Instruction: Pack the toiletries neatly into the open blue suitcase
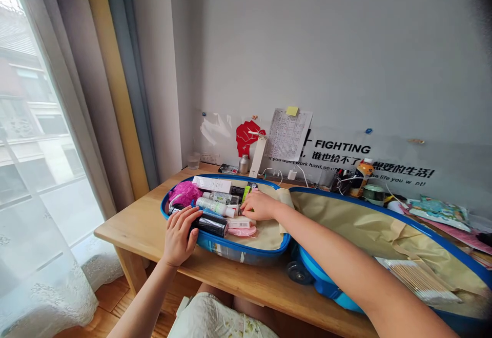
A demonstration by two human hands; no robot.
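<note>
An open blue suitcase (246, 250) lies on a wooden desk (134, 225), its left half packed with toiletries. My left hand (180, 235) rests over a black bottle (209, 223) at the near left rim, fingers curled around its end. My right hand (258, 205) reaches into the middle of the case, fingers bent down onto a green-and-black tube (246, 193) among the bottles. A pink bath puff (185, 192), a white box (212, 183), a white tube (214, 206) and a pink item (242, 231) lie packed around them.
The suitcase's right half (369, 225) has a tan lining and a pack of cotton swabs (418, 279). Against the wall stand an orange bottle (361, 176), a small silver bottle (243, 164), cables and papers. A curtained window (38, 148) is at left.
</note>
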